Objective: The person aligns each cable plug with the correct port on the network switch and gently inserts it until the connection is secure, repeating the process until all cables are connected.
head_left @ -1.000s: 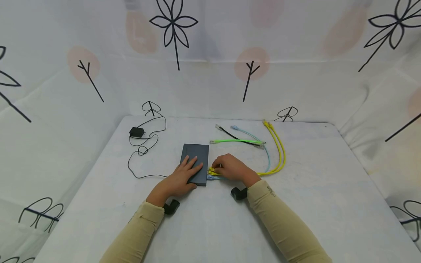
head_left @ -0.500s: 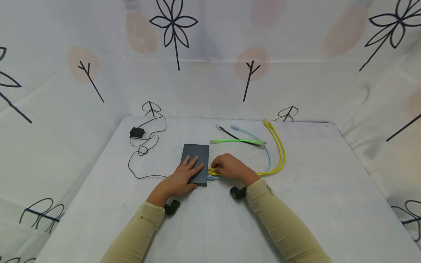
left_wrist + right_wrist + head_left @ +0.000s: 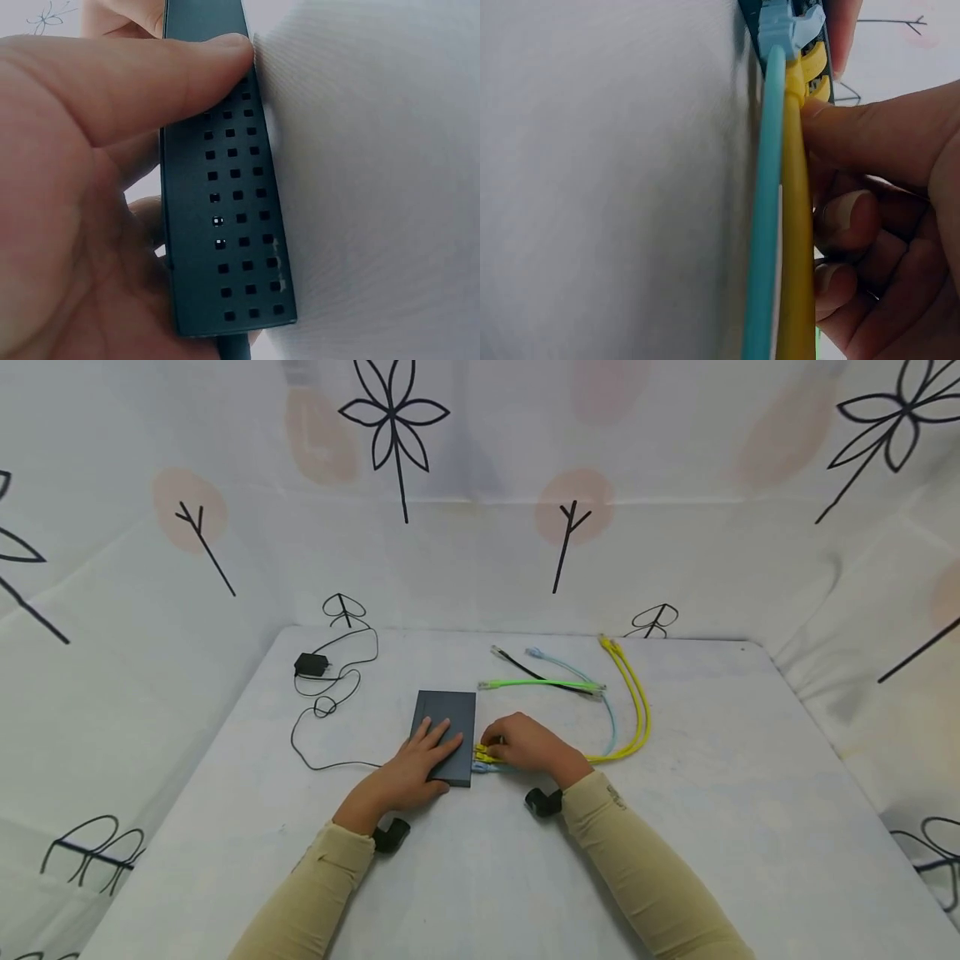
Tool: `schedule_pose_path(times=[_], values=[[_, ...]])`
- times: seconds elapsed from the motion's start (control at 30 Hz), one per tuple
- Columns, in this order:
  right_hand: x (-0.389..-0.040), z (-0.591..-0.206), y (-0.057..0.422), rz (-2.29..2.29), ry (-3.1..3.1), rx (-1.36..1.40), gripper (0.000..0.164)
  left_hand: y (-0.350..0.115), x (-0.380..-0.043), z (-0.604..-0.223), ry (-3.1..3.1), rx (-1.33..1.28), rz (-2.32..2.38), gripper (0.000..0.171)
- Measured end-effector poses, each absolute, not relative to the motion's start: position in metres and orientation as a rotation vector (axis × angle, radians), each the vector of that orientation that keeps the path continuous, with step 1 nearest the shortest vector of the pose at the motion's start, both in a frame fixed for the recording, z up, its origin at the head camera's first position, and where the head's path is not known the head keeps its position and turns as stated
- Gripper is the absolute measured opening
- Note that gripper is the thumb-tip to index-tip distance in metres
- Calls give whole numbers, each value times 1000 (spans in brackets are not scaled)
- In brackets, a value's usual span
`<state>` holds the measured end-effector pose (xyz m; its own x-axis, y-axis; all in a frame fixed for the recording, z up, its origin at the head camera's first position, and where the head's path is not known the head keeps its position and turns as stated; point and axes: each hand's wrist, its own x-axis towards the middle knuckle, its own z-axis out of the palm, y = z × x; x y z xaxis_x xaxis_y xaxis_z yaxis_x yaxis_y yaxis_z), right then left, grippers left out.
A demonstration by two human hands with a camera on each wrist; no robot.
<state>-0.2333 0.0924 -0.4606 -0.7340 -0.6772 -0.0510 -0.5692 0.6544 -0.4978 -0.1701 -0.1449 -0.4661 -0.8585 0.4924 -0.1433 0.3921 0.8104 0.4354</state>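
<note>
A flat dark grey network switch (image 3: 450,710) lies on the white table. My left hand (image 3: 408,768) rests on it with spread, mostly straight fingers over the top. In the left wrist view its thumb (image 3: 195,71) presses the vented near side. At the switch's right side, my right hand (image 3: 528,743) pinches a yellow network cable (image 3: 637,685) close to its plug. A second yellow plug sits beside that one, partly hidden by the fingers. The light blue cable's plug (image 3: 778,31) is in the port nearest me, and this cable (image 3: 763,195) runs alongside the yellow one.
Behind the right hand lie a green cable (image 3: 536,682), a black cable (image 3: 517,660) crossing under it, and the far end of the light blue cable (image 3: 562,662). A black power adapter (image 3: 311,664) with a looped cord stands at the back left. Patterned white cloth surrounds the table.
</note>
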Motion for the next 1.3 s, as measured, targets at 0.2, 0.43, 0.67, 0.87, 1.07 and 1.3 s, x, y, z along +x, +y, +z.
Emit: schedule_pose_path(times=[0.2, 0.43, 0.67, 0.87, 1.07, 1.3], values=[[-236, -464, 97, -713, 2637, -1008, 19, -145, -168, -464, 2749, 694, 599, 73], [-242, -464, 100, -735, 2586, -1027, 18, -145, -169, -464, 2752, 692, 609, 73], [-248, -460, 104, -764, 2537, -949, 13, -145, -171, -467, 2756, 689, 582, 74], [-258, -457, 109, -766, 2523, -924, 14, -146, -172, -468, 2763, 691, 586, 73], [-272, -454, 111, -750, 2566, -867, 17, -146, -171, -468, 2758, 682, 590, 73], [-287, -443, 112, -761, 2653, -751, 27, -146, -170, -468, 2758, 676, 600, 73]])
